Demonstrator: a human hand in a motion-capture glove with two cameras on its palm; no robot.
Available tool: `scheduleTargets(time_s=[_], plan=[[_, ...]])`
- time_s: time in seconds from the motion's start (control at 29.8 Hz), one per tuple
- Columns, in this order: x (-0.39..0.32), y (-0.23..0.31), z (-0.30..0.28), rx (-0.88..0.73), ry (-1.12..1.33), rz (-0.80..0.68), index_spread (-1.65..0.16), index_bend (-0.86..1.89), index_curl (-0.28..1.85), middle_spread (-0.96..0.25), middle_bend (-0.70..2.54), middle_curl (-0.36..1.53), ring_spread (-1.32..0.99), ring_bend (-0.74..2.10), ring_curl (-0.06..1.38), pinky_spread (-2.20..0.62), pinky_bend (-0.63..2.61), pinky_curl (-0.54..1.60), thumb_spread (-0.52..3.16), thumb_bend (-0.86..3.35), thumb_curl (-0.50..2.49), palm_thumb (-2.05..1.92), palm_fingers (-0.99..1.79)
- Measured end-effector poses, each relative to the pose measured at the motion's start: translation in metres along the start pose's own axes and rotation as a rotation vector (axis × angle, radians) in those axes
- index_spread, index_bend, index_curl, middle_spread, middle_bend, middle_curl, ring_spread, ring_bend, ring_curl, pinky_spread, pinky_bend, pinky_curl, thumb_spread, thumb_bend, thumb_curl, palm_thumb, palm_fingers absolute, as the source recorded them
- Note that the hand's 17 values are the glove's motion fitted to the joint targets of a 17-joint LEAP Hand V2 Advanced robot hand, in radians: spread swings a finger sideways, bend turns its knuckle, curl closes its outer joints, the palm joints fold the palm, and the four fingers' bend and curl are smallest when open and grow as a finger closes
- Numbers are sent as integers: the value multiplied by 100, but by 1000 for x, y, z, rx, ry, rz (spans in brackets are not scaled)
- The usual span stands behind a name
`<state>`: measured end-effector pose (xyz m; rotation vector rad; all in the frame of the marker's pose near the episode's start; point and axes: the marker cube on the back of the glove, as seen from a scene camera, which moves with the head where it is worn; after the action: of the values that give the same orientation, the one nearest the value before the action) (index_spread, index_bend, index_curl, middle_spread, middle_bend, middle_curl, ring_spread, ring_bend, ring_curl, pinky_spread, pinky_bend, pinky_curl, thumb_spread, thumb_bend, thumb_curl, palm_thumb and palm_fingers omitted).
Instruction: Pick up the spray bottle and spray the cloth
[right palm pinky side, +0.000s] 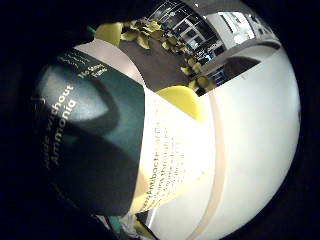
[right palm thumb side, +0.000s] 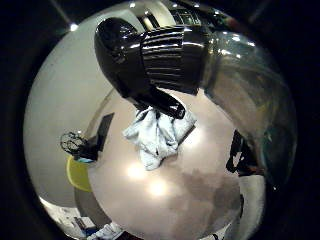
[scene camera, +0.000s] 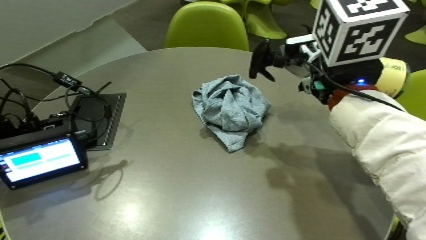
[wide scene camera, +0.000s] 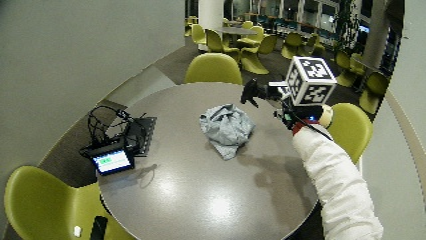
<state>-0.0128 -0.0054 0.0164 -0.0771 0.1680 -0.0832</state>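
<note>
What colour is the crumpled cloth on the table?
Light blue-grey cloth, clearest in the outside view.

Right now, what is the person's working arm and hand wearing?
The right hand is mostly hidden; the little that shows of it is covered in dark material, the black glove. A red cuff shows at the wrist, and the arm wears a puffy white quilted sleeve.

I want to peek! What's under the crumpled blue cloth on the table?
The cloth lies bunched on the grey table. Only bare tabletop shows round it. Whatever might sit beneath its folds is covered and cannot be seen.
</note>
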Motion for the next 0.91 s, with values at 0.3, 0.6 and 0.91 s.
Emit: scheduleTargets(time_s=[0.3, 0.6, 0.91], plan=[[-34, 5, -6, 25, 120, -114, -29, 18, 34, -2, 27, 38, -5, 40, 35, 14, 17, 30, 79, 23, 48, 105, 69], [-43, 5, -4, 28, 126, -120, -30, 18, 36, -2, 25, 41, -5, 39, 36, 14, 17, 30, 80, 17, 52, 108, 70], [-39, 7, -8, 60, -267, -2, -31, 17, 37, -2, 24, 43, -5, 38, 38, 13, 17, 31, 80, 13, 55, 110, 70]])
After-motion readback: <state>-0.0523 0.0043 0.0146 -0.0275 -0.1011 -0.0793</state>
